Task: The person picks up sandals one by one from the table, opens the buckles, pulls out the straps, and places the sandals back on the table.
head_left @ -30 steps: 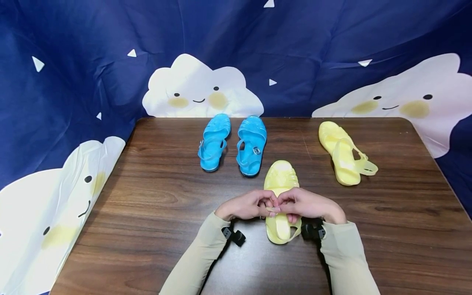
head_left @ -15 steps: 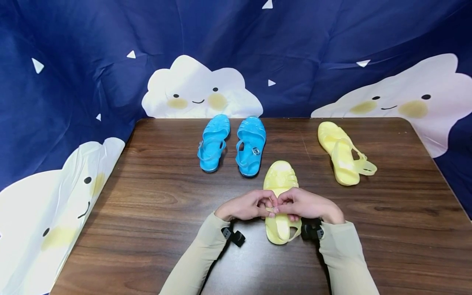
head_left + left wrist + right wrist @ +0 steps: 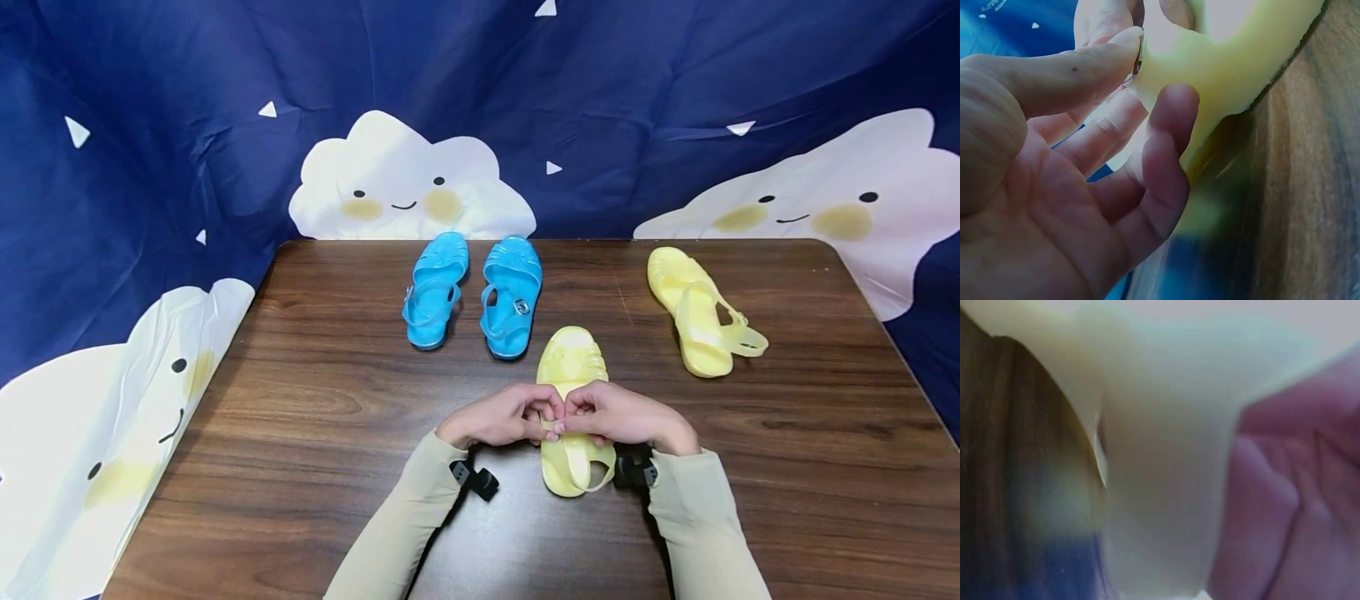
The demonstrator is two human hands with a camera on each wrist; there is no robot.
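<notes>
A yellow jelly sandal (image 3: pixel 567 352) lies toe-away on the table before me. Over its middle, both hands meet fingertip to fingertip. My left hand (image 3: pixel 504 417) pinches the sandal's side at a small metal buckle (image 3: pixel 1137 65), its thumb tip right on it in the left wrist view. With thumb and index finger, my right hand (image 3: pixel 628 414) pinches the yellow strap (image 3: pixel 1166 487), which runs close and blurred across the right wrist view. The strap's end is hidden among the fingertips.
Two blue sandals (image 3: pixel 435 300) stand side by side at the back of the wooden table (image 3: pixel 300 417). Another yellow sandal (image 3: pixel 701 333) lies at the right, its strap spread outward. A blue curtain (image 3: pixel 585 100) with clouds hangs behind the table.
Both hands stay almost in place. The strap's loop near the heel has shifted slightly to the right, and the lower fingers of the right hand have drawn in a little.
</notes>
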